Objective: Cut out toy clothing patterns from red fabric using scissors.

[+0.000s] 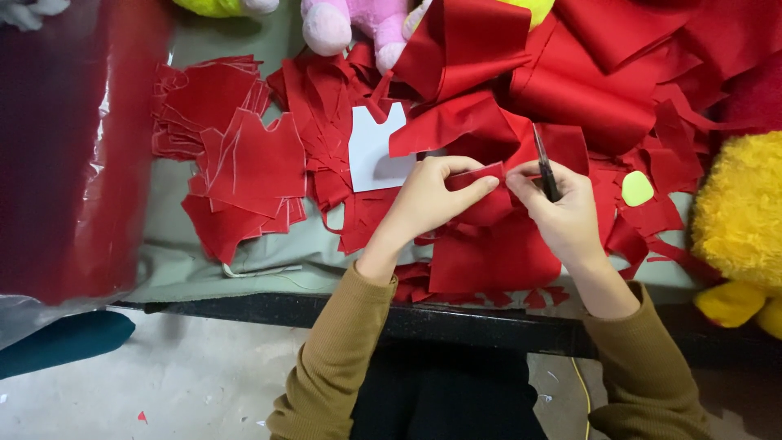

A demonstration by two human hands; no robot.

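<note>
While gripping scissors [544,167], hands [428,200] on red fabric [481,175].

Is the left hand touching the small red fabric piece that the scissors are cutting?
Touching. The head view shows the left hand pinching the red fabric piece between thumb and fingers, beside the right hand with the scissors.

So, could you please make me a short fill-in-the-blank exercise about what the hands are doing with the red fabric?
1. The right hand holds a pair of ____ with dark blades.
2. The left hand pinches a piece of red fabric whose colour matches the ____ of cut pieces lying to the left.
3. A paper template on the table is ____ in colour.
4. The plush toy at the right edge is ____.

Missing words: scissors; stack; white; yellow
</note>
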